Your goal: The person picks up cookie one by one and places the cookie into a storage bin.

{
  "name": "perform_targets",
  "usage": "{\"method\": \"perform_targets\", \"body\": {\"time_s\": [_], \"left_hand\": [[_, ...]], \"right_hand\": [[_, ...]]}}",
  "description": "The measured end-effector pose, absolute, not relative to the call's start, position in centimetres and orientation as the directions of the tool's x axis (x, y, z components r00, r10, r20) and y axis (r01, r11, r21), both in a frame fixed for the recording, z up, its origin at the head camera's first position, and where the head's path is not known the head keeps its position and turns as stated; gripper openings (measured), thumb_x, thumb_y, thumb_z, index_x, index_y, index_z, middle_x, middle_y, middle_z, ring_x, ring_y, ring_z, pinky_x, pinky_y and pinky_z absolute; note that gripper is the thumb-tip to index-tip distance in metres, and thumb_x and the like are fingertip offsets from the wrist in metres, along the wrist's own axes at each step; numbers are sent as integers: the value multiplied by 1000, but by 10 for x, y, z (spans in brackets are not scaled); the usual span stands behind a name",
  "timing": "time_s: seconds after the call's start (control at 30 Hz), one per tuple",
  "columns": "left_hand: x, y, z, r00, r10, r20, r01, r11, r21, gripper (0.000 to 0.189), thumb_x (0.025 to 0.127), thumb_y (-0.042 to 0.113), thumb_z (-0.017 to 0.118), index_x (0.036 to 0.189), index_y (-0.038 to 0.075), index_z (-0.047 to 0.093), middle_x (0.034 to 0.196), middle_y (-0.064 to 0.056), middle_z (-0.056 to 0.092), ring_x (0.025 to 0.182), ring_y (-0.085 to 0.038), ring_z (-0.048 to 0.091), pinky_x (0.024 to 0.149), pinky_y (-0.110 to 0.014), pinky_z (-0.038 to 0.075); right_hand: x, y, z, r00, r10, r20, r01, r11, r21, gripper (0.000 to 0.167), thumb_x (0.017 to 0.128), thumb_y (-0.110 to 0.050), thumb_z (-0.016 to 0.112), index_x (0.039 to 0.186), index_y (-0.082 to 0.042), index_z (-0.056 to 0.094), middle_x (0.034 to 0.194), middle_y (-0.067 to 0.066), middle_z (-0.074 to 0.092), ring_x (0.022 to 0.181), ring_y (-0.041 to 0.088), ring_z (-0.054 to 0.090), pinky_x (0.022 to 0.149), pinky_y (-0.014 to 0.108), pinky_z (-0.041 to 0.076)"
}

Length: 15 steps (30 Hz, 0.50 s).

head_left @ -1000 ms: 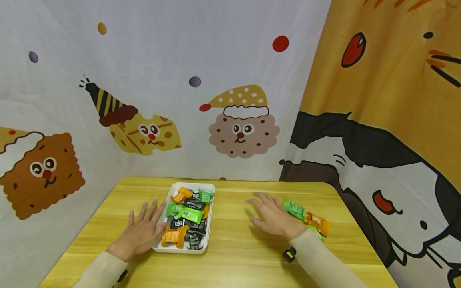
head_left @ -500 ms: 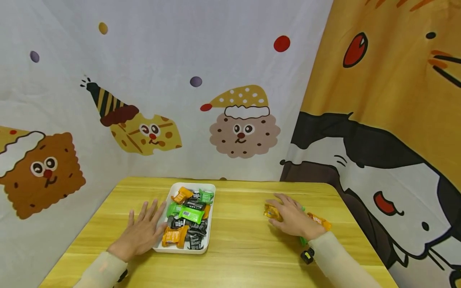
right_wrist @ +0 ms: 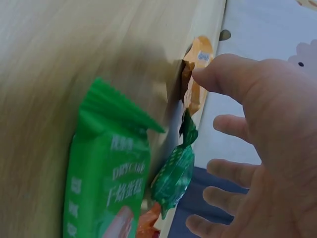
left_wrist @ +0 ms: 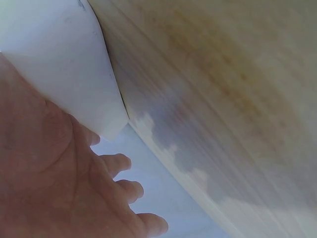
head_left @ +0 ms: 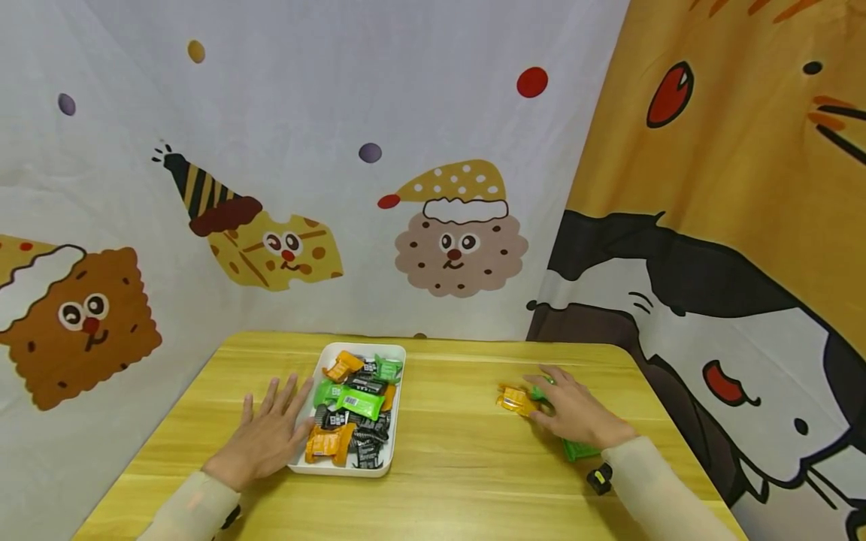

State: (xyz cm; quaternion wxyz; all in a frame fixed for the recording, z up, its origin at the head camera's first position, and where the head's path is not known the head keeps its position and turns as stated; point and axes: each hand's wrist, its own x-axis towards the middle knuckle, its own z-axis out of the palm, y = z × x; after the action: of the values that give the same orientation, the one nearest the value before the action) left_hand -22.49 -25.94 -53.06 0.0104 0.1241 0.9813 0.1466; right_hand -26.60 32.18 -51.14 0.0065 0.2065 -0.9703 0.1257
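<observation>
In the head view my left hand (head_left: 262, 438) lies with spread fingers along the left side of a white tray (head_left: 340, 471). The tray carries several wrapped snacks in orange, green and black. The left wrist view has that palm (left_wrist: 54, 168) beside the tray's white wall (left_wrist: 64, 64). My right hand (head_left: 578, 409) hovers low at the right, fingers extended, over more wrapped snacks. An orange-wrapped snack (head_left: 516, 400) lies right at its fingertips. Green packets (head_left: 579, 450) show partly from under this hand. Close up are a large green packet (right_wrist: 106, 173), a dark green one (right_wrist: 174, 176) and the orange one (right_wrist: 202, 64).
The wooden table (head_left: 433, 481) spans the front, its far edge meeting a white cloth (head_left: 304, 90) printed with cartoon figures. A yellow cartoon cloth (head_left: 758, 150) hangs along the right side. Another orange wrapper (right_wrist: 147, 225) peeks out below the dark green packet.
My right hand has moved rightward over the snacks there. The orange-wrapped snack, out of sight at first, then partly covered by the hand, now lies more exposed. My left hand has stayed put.
</observation>
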Motion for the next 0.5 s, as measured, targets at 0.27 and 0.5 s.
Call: {"method": "perform_targets", "body": {"time_s": [0.27, 0.5], "left_hand": [[-227, -260, -531, -969, 246, 15, 240, 927, 287, 76, 124, 49, 48, 186, 11, 28, 193, -29, 19, 177, -64, 13, 135, -95, 5], [-226, -260, -531, -970, 243, -4, 231, 928, 292, 76, 124, 50, 48, 186, 12, 27, 193, -28, 18, 178, -63, 11, 135, -94, 4]], "right_hand": [[-267, 331, -510, -922, -387, -1, -368, 876, -313, 64, 111, -16, 75, 172, -10, 57, 181, 33, 44, 161, 62, 51, 119, 78, 57], [-271, 335, -511, -918, -395, -31, -366, 877, -312, 64, 109, -9, 76, 170, -11, 59, 176, 32, 50, 156, 58, 59, 114, 70, 63]]}}
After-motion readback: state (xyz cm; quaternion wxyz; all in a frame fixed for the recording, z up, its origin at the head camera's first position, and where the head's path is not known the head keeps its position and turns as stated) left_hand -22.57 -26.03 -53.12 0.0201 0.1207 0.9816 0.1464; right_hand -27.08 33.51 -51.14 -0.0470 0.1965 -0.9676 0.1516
